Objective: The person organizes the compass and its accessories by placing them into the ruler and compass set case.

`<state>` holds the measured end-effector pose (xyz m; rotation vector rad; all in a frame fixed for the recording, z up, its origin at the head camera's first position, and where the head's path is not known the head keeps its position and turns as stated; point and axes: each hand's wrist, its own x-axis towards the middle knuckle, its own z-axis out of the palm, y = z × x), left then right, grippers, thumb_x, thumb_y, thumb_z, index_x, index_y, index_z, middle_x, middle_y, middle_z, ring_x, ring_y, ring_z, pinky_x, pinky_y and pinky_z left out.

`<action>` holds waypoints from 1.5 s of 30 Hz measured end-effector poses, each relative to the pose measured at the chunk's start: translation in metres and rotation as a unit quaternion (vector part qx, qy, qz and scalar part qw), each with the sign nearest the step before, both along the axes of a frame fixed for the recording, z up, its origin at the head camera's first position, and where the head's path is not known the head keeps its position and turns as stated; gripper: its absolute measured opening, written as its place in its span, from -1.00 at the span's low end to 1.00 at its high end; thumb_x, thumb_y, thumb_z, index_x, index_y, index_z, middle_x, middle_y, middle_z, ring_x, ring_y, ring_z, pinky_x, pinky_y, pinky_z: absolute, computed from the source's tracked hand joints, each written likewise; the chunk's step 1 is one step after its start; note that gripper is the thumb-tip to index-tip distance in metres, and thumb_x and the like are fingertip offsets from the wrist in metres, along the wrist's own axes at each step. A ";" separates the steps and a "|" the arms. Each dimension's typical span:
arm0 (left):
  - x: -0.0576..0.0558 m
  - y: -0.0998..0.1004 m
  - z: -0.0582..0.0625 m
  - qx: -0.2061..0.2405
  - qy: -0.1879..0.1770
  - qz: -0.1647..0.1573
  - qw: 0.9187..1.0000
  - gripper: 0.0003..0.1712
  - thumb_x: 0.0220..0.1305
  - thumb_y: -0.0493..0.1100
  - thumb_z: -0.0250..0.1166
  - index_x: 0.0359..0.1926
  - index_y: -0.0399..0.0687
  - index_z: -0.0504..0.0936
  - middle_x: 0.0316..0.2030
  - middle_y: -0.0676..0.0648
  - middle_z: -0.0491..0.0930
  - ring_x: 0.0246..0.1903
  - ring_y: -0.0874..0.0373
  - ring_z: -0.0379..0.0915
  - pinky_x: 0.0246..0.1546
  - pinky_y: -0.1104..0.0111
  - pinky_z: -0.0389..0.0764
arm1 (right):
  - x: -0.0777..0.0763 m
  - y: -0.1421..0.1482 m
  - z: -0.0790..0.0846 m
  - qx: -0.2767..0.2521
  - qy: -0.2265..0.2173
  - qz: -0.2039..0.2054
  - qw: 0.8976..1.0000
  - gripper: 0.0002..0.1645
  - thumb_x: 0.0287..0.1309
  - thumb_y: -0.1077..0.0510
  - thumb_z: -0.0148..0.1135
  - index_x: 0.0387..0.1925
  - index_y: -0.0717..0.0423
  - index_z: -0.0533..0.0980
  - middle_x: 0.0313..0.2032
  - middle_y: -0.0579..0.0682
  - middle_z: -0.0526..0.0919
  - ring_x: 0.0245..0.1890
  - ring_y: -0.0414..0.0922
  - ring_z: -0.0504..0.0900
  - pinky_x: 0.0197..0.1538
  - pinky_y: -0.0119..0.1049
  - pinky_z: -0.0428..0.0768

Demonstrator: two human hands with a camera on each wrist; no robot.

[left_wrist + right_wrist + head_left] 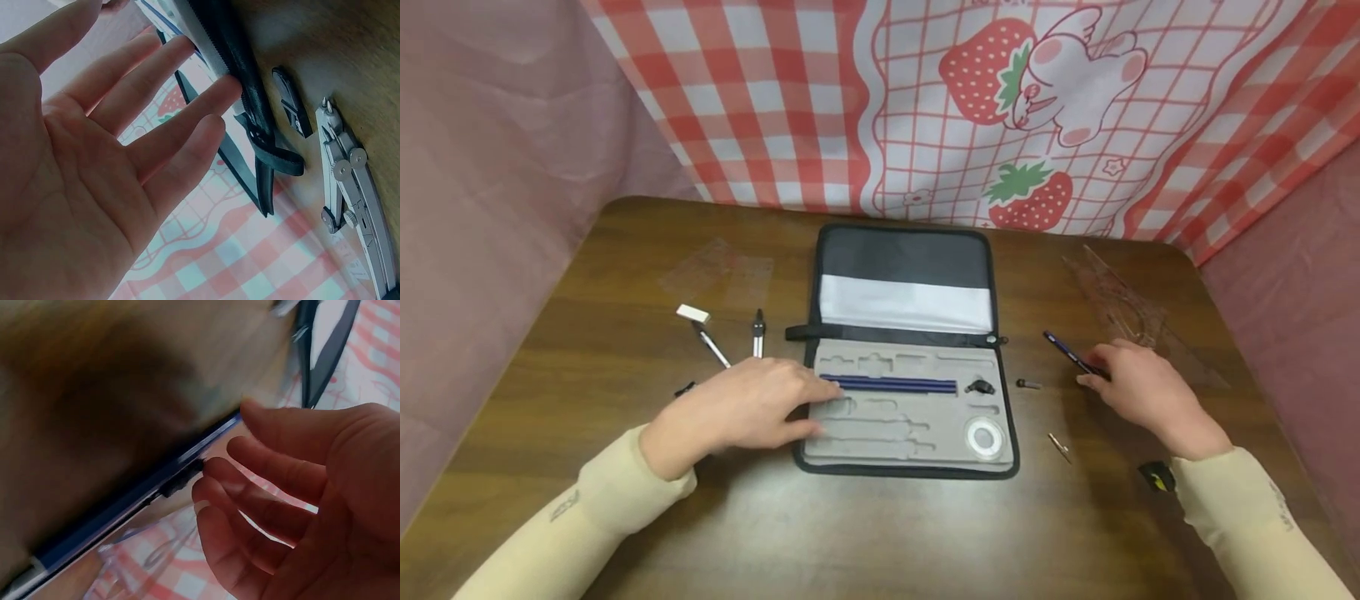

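Note:
A black zip case [904,333] lies unfolded on the table, with a grey foam insert [865,450] in its near half. Dark blue pencils [895,384] fill one slot, and a small black part [980,387] and a round white-rimmed piece [985,437] sit in others. My left hand [741,404] reaches over the case's left edge, its fingers extended and holding nothing; the left wrist view shows the bare palm [75,169]. Right of the case, my right hand [1142,392] pinches one end of a blue pen [125,515], whose metallic tip points away from the thumb.
Left of the case lie a white eraser [692,314], a compass [758,333], a slim white-and-black tool [711,346] and clear rulers [722,271]. To its right are a small dark screw-like part [1028,384], a small metal piece [1060,447] and clear set squares [1120,308].

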<state>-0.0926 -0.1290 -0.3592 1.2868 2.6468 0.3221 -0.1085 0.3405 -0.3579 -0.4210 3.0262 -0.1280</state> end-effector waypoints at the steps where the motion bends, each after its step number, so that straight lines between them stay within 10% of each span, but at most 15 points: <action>1: 0.000 0.000 0.000 -0.001 0.000 0.000 1.000 -0.46 0.14 0.24 0.19 0.10 0.14 0.55 -0.05 0.12 0.57 -0.12 0.29 0.46 -0.15 0.27 0.50 | 0.000 0.003 -0.001 0.003 -0.005 -0.003 1.000 -0.71 -0.01 0.01 0.31 -0.33 0.14 0.55 -0.43 -0.03 0.53 -0.44 -0.07 0.51 -0.39 -0.04 0.47; 26: 0.000 -0.001 0.001 -0.015 -0.015 0.003 1.000 -0.42 0.15 0.22 0.18 0.16 0.13 0.50 0.03 0.11 0.53 -0.01 0.25 0.41 -0.06 0.24 0.46 | -0.009 0.003 -0.007 0.025 -0.022 0.059 0.998 -0.89 0.14 0.22 0.11 -0.46 0.16 0.40 -0.31 0.18 0.31 -0.28 0.16 0.31 -0.13 0.11 0.32; 36: 0.000 -0.001 0.001 -0.014 -0.018 0.007 1.000 -0.43 0.15 0.23 0.18 0.15 0.16 0.50 0.03 0.13 0.52 -0.02 0.28 0.41 -0.08 0.26 0.46 | -0.002 -0.076 0.015 -0.034 0.017 0.134 0.990 -0.87 0.12 0.21 0.19 -0.34 0.03 0.38 -0.48 -0.12 0.39 -0.41 -0.14 0.36 -0.35 -0.24 0.42; 45: 0.001 -0.002 0.000 -0.012 0.002 -0.004 1.000 -0.42 0.17 0.24 0.16 0.15 0.12 0.50 0.04 0.10 0.52 0.01 0.24 0.41 -0.05 0.25 0.45 | 0.002 -0.146 0.002 -0.073 0.046 0.286 0.954 -0.87 0.09 0.16 0.23 -0.30 -0.02 0.46 -0.38 -0.19 0.42 -0.39 -0.27 0.36 -0.34 -0.40 0.46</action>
